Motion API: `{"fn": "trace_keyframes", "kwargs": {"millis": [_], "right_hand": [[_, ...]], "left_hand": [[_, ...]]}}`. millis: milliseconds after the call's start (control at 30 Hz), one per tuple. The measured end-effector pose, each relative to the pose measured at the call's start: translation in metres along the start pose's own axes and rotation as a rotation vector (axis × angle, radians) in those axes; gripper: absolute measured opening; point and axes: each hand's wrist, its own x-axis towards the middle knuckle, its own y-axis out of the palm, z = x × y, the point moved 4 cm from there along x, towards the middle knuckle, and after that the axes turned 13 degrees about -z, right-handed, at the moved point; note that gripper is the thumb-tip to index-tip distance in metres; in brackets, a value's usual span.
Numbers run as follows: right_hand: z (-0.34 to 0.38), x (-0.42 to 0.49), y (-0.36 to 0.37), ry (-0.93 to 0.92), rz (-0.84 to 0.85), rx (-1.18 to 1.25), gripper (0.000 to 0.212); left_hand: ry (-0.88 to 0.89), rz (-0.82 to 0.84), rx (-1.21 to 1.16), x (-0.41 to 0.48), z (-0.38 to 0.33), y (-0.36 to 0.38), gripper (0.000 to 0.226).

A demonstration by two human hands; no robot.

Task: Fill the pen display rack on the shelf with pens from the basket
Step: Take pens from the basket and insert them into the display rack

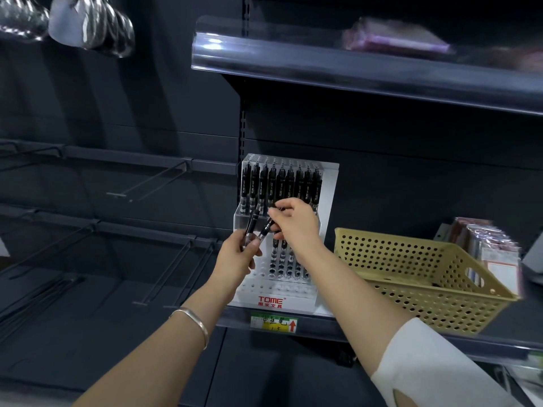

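Observation:
A white stepped pen display rack stands on the dark shelf. Its top row is full of black pens; a few more stand in a lower row, and the front holes are bare. My left hand grips two black pens in front of the rack. My right hand pinches the upper end of one of these pens, the black pen. The yellow perforated basket sits to the right of the rack, its contents mostly hidden.
A shelf edge with a yellow-green price label runs below the rack. Packaged goods stand behind the basket. Bare metal display hooks stick out on the left. Another shelf hangs overhead.

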Motion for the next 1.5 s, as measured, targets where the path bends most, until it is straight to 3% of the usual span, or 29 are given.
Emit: {"fn": "trace_keyframes", "kwargs": {"millis": [200, 367, 667, 933, 1267, 1500], "right_hand": [[-0.003, -0.003, 0.000, 0.095, 0.032, -0.028, 0.014], [0.009, -0.002, -0.006, -0.152, -0.046, -0.098, 0.006], [0.009, -0.001, -0.002, -0.422, -0.080, -0.420, 0.019], [0.004, 0.007, 0.000, -0.362, -0.028, -0.395, 0.019], [0.015, 0.006, 0.003, -0.502, 0.012, -0.624, 0.021], [0.012, 0.003, 0.008, -0.494, 0.034, -0.600, 0.020]], "left_hand": [[-0.015, -0.020, 0.022, 0.000, 0.004, -0.001, 0.012], [0.000, -0.082, 0.053, 0.005, 0.002, -0.001, 0.021], [-0.083, -0.085, -0.018, 0.006, 0.005, -0.001, 0.016], [-0.101, -0.119, -0.011, 0.010, 0.016, 0.000, 0.015], [-0.113, -0.133, -0.035, 0.015, 0.021, 0.003, 0.016], [-0.098, -0.127, -0.009, 0.014, 0.022, 0.004, 0.015]]}}
